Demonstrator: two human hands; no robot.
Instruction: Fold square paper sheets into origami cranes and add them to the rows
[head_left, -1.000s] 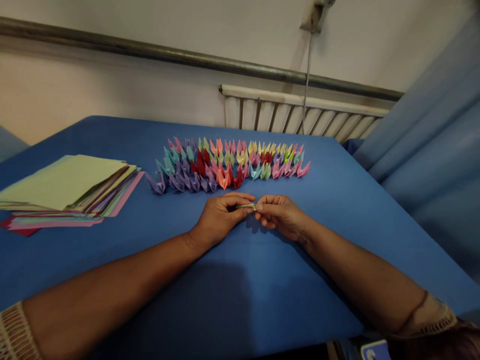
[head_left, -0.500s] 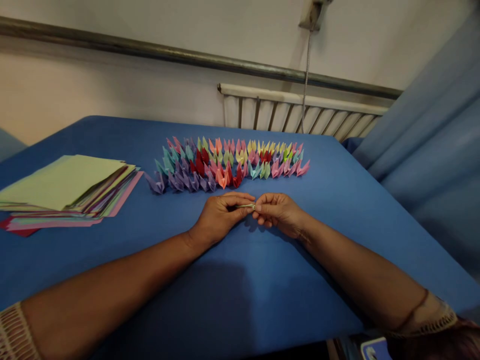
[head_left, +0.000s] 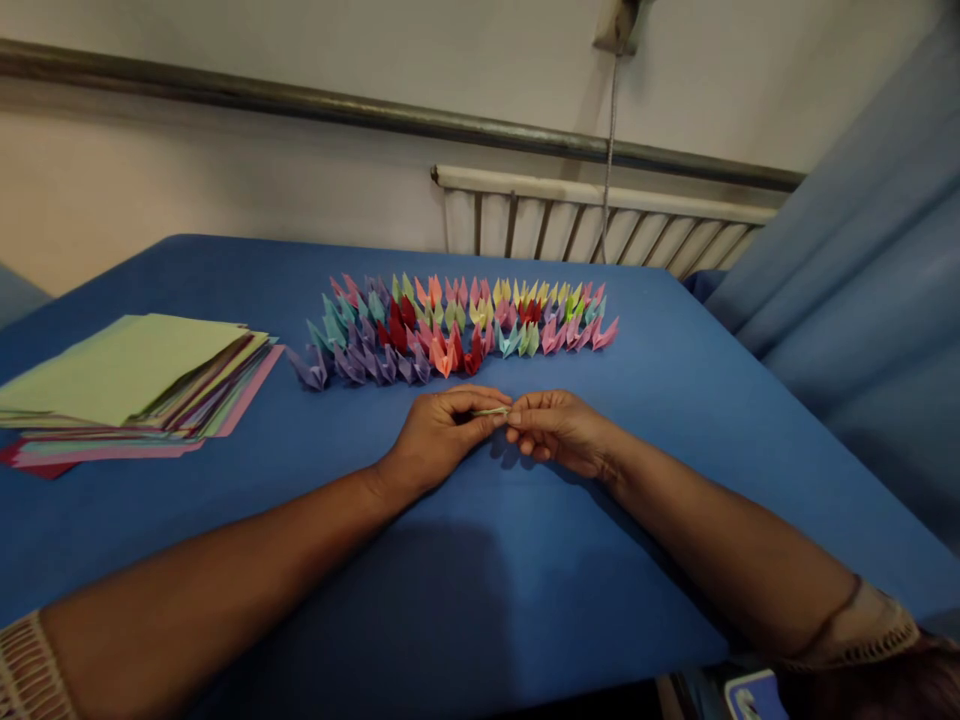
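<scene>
My left hand (head_left: pixel 439 435) and my right hand (head_left: pixel 559 430) meet at the middle of the blue table (head_left: pixel 480 560). Both pinch a small folded piece of pale green paper (head_left: pixel 491 411) between thumbs and fingertips; most of it is hidden by my fingers. Just beyond my hands stand rows of several small folded paper cranes (head_left: pixel 457 325) in purple, red, pink, green, yellow and teal.
A stack of coloured paper sheets (head_left: pixel 131 385) with a pale green one on top lies at the table's left. Behind the table are a white radiator (head_left: pixel 592 225), a metal rail on the wall and a blue curtain (head_left: pixel 862 250) at the right.
My hands have stayed in place on the folded paper, with only slight finger shifts. The camera has tilted a little.
</scene>
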